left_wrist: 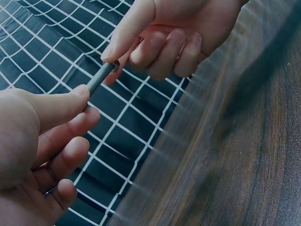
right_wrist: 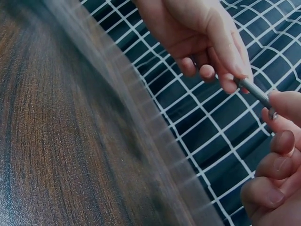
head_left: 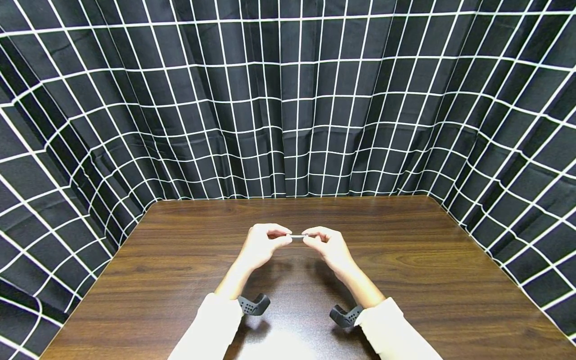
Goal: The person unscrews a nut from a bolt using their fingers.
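A slim grey threaded bolt [left_wrist: 100, 77] spans the gap between both hands, held above the table. My left hand [head_left: 261, 246] pinches one end between thumb and index finger; its other fingers are loosely bent in the left wrist view. At the opposite end, the thumb and index finger of my right hand [head_left: 332, 248] pinch the bolt, the remaining fingers curling toward the palm. A small, wider metal piece shows at the right fingertips in the right wrist view; I cannot tell whether it is the bolt's head or a nut. Fingertips hide both ends in part.
Beneath the hands is a dark brown wood-grain table [head_left: 189, 250]. A black curtain [head_left: 252, 110] with a white grid surrounds its back and sides. Dark grey wrist-worn brackets [head_left: 255, 304] jut inward from both white sleeves [head_left: 209, 325], low over the tabletop.
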`<state>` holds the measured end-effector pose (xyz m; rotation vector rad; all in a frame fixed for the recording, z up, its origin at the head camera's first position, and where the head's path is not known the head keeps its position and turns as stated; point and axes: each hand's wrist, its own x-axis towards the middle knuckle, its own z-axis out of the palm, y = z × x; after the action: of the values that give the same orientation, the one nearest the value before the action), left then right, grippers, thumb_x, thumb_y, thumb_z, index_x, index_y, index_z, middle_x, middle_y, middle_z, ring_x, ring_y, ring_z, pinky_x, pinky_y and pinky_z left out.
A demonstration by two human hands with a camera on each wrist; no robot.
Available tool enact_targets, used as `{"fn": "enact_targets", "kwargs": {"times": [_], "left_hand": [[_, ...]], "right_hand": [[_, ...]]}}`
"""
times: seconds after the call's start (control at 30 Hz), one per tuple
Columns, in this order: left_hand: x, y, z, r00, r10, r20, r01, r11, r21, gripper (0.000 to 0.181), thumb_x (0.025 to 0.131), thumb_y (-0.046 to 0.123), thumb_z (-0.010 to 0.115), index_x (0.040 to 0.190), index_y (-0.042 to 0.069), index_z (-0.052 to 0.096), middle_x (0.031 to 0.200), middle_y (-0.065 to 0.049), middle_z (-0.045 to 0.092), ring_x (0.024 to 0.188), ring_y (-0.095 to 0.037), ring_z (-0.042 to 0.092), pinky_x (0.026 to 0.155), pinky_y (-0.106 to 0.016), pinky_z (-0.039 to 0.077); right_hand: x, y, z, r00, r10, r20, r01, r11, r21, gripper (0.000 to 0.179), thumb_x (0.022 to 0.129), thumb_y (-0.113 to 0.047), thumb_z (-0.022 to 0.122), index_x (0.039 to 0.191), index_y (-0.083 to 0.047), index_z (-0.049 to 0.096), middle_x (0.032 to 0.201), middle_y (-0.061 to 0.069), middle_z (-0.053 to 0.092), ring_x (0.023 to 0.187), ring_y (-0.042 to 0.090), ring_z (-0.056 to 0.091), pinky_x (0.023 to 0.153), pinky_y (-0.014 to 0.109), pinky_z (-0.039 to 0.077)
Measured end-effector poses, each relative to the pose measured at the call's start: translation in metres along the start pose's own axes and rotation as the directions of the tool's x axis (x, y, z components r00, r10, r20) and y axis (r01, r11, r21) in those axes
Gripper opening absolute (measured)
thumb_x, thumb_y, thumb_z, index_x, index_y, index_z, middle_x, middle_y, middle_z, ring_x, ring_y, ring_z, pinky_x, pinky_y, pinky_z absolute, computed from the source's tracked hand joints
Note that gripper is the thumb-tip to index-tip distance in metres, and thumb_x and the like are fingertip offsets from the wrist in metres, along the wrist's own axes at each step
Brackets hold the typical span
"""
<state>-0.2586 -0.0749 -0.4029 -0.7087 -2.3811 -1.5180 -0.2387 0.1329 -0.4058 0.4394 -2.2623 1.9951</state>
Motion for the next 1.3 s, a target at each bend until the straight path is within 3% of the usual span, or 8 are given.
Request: {"fn": "enact_targets", "kwargs": {"times": [0.23,0.37,0.47,0.63,0.8,1.03,1.3], "left_hand": [[0.000,-0.002,0.000,1.000,0.010,-0.001,-0.010,1.000,0.008,0.012,0.082,0.013,0.077,0.093,0.007,0.076,0.086,0.003,0.074,0.073,-0.008,0.067,0.065,-0.026,0.051],[0.000,-0.003,0.000,1.000,0.005,0.003,-0.005,1.000,0.008,0.013,0.082,0.013,0.077,0.094,0.005,0.075,0.085,0.003,0.074,0.072,-0.008,0.066,0.065,-0.025,0.051],[0.000,-0.001,0.000,1.000,0.005,0.004,-0.005,1.000,0.011,0.013,0.083,0.013,0.077,0.094,0.007,0.075,0.084,0.003,0.074,0.072,-0.009,0.066,0.065,-0.026,0.051],[-0.001,0.000,0.001,1.000,0.001,0.002,-0.001,1.000,0.016,0.013,0.082,0.013,0.077,0.094,0.007,0.076,0.084,0.004,0.073,0.073,-0.014,0.067,0.065,-0.027,0.052],[-0.001,0.000,0.002,1.000,-0.018,0.006,0.018,1.000,0.015,0.014,0.082,0.014,0.078,0.094,0.007,0.076,0.085,0.005,0.073,0.074,-0.011,0.068,0.067,-0.027,0.052],[0.000,0.001,0.002,1.000,-0.024,0.007,0.024,0.999,0.025,0.014,0.082,0.017,0.078,0.094,0.010,0.076,0.085,0.006,0.073,0.075,-0.008,0.068,0.067,-0.027,0.053],[0.000,-0.001,0.002,1.000,0.006,-0.004,-0.006,1.000,0.031,0.012,0.082,0.015,0.078,0.093,0.011,0.076,0.084,0.004,0.073,0.073,-0.009,0.067,0.067,-0.027,0.052]], "right_hand": [[-0.009,-0.023,0.002,0.998,-0.054,0.017,0.054,0.998,-0.019,0.027,0.082,0.007,0.068,0.108,0.014,0.063,0.060,-0.003,0.043,0.052,0.005,0.034,0.047,0.021,0.026],[-0.008,-0.023,0.003,0.998,-0.055,0.035,0.055,0.998,-0.016,0.032,0.083,0.007,0.068,0.114,0.013,0.061,0.062,-0.002,0.043,0.052,0.005,0.035,0.048,0.020,0.028],[-0.004,-0.012,0.002,0.999,-0.009,0.042,0.008,1.000,0.018,0.031,0.087,0.003,0.066,0.117,0.011,0.061,0.062,-0.003,0.042,0.049,0.006,0.034,0.046,0.020,0.027],[0.002,0.005,0.001,0.997,0.078,0.019,-0.078,0.997,0.017,0.025,0.097,-0.013,0.059,0.106,0.009,0.065,0.056,-0.003,0.040,0.045,0.007,0.030,0.041,0.021,0.024],[0.003,0.008,0.002,0.997,0.077,-0.002,-0.077,0.996,-0.050,0.036,0.100,-0.025,0.054,0.091,0.008,0.068,0.047,-0.003,0.038,0.042,0.007,0.027,0.041,0.022,0.021],[0.002,0.009,0.003,0.997,0.075,-0.007,-0.075,0.996,-0.044,0.037,0.100,-0.024,0.054,0.085,0.007,0.067,0.046,-0.005,0.038,0.042,0.007,0.027,0.041,0.021,0.020],[0.001,0.003,0.001,0.996,0.091,0.019,-0.092,0.996,0.003,0.029,0.098,-0.017,0.057,0.091,0.010,0.065,0.049,-0.003,0.037,0.043,0.007,0.028,0.041,0.021,0.021]]}}
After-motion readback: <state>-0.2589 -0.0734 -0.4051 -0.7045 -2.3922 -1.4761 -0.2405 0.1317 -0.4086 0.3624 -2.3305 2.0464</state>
